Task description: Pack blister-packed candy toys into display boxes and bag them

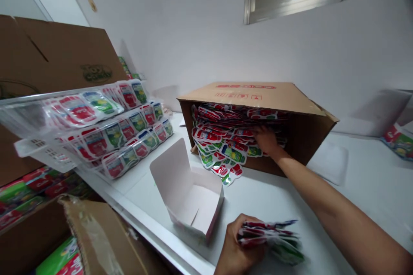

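A brown cardboard box (290,103) lies on its side on the white table (371,180), stuffed with red and green printed packets (226,137) that spill out at its mouth. My right hand (266,141) reaches into the box, its fingers buried among the packets, so its grip is hidden. My left hand (237,247), at the bottom edge, is closed on a stack of the same packets (271,238). Just left of that stack stands a small open white carton (190,197) with its lid up and nothing visible inside.
Clear plastic trays (97,129) of packets are stacked at the left, in front of a large brown box (58,56). Below the table edge stands an open carton (87,236) of green and red packs. More packets (398,139) lie at far right.
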Motion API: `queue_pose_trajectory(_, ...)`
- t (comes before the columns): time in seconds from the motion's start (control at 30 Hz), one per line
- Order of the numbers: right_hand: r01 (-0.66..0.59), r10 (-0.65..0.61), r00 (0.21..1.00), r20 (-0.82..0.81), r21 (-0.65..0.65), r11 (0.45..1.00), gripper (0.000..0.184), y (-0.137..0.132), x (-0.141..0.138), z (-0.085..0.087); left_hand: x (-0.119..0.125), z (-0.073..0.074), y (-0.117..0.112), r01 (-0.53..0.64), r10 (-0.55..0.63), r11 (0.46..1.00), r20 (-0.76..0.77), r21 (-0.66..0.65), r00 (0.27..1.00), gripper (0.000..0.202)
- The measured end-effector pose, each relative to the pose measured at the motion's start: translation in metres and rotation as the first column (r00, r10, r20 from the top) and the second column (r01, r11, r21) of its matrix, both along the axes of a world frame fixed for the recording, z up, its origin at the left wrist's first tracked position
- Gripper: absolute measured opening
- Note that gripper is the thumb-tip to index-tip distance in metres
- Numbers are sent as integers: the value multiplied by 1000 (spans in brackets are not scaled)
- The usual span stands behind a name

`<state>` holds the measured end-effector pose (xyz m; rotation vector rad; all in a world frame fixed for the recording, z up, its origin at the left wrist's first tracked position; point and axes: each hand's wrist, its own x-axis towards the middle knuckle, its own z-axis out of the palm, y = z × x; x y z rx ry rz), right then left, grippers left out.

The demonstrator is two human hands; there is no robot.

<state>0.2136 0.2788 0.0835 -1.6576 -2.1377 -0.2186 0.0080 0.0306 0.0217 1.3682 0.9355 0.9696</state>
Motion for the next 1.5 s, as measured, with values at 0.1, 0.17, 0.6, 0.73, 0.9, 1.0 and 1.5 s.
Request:
queue_pose_trajectory(0.1,-57,59,998,-24,55,997,30,-4,6,-8,0,1,1,0,1,1000,20,-19,1000,32)
queue_pose_trajectory(0.17,-75,80,995,-64,85,994,30,-27,13,-19,-1,1,1,7,-6,1000,31,-15,999,31)
queue_pose_trajectory(0.6,-585,610,786,-100,-438,682,24,-187,-1,57,1,-2,-2,-119,119,986,5,119,993,48)
queue_pose_trajectory(0.73,-689,679,688,-257,-524,500,32,-180,-19,46,3,-9,-3,-104,101,994,86,23,991,91)
queue_pose_trajectory(0.9,-87,84,996,-25,-329,940,32,-92,-2,15,2,-16,4,-65,82,975,-75,213,994,32)
queue_pose_trajectory(1.0,192,-192,981,16,-169,967,36,-35,14,8,1,-20,9,-70,72,975,-1,210,997,37)
queue_pose_trajectory(1.5,-15,-7,973,-232,-91,996,27,-135,39,-34,0,-4,6,-42,40,992,20,116,999,39)
